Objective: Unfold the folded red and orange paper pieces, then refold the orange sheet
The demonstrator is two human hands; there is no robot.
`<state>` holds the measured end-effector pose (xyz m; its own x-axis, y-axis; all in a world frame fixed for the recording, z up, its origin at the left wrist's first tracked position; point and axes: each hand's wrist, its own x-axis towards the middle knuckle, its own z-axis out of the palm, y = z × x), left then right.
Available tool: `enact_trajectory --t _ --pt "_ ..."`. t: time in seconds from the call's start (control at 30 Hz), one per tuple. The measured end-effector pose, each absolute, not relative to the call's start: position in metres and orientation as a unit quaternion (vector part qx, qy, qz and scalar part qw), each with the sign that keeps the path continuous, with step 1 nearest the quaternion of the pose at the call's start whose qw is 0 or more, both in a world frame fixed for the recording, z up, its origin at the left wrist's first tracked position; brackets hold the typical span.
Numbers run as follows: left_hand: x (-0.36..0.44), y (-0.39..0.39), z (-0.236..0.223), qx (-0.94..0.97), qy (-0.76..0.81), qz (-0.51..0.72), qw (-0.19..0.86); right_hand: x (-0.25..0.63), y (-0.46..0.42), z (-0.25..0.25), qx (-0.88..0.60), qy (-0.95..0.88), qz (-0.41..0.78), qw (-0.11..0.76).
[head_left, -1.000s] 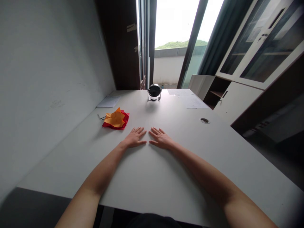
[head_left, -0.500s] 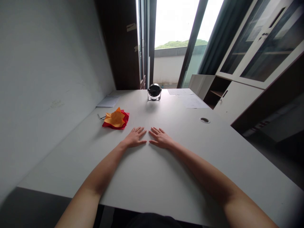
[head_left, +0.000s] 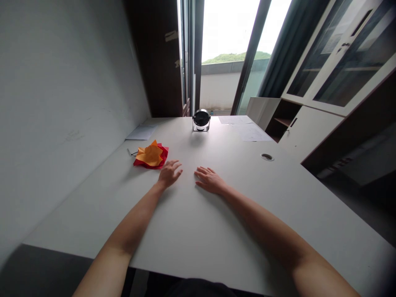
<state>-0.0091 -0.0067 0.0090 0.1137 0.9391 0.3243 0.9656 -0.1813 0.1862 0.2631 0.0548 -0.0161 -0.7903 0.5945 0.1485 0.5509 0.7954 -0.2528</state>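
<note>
My left hand is raised a little over the white desk, fingers apart and holding nothing. Just left of it lies crumpled orange paper on top of red paper. I cannot tell whether the fingers touch the red edge. A thin dark cord or wire pokes out at the left side of the papers. My right hand rests palm down on the desk with its fingers spread, gripping nothing.
A small black round device on a metal stand is at the desk's far edge. White sheets lie at the back left and back right. A cable hole is set in the desk's right side. A wall borders the left.
My left hand has lifted from the desk and shifted left toward the red and orange paper. The right hand stays in place, its thumb drawn slightly closer to its fingers.
</note>
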Motion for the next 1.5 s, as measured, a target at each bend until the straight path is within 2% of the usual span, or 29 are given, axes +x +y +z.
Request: enact_trajectory --t 0.1,0.2,0.4,0.6,0.87,1.03,1.13,1.27,1.5 --pt "-0.027 -0.005 0.014 -0.626 -0.732 -0.247 0.105 0.264 0.055 -0.018 -0.303 -0.940 0.102 0.120" --pt "-0.044 -0.002 0.011 -0.570 -0.775 -0.241 0.128 0.265 0.056 -0.019 -0.303 -0.939 0.104 0.124" --pt "-0.055 0.002 0.000 -0.553 -0.801 -0.203 0.107 0.265 0.056 -0.016 -0.296 -0.939 0.102 0.143" --pt "-0.054 -0.002 0.003 -0.544 -0.817 -0.182 0.059 0.266 0.056 -0.014 -0.316 -0.915 0.114 0.223" --pt "-0.059 -0.001 0.002 -0.553 -0.791 -0.231 0.125 0.269 0.059 -0.016 -0.377 -0.883 0.098 0.263" --pt "-0.036 -0.004 0.014 -0.654 -0.683 -0.284 0.160 0.268 0.060 -0.016 -0.347 -0.865 0.105 0.347" --pt "-0.013 -0.008 0.013 -0.740 -0.604 -0.272 0.116 0.269 0.064 -0.018 -0.354 -0.838 0.136 0.393" --pt "0.007 -0.011 0.006 -0.836 -0.499 -0.229 -0.007 0.274 0.073 -0.020 -0.418 -0.759 0.207 0.454" --pt "0.015 -0.013 0.002 -0.810 -0.445 -0.293 -0.246 0.285 0.087 -0.011 -0.458 -0.661 0.232 0.547"
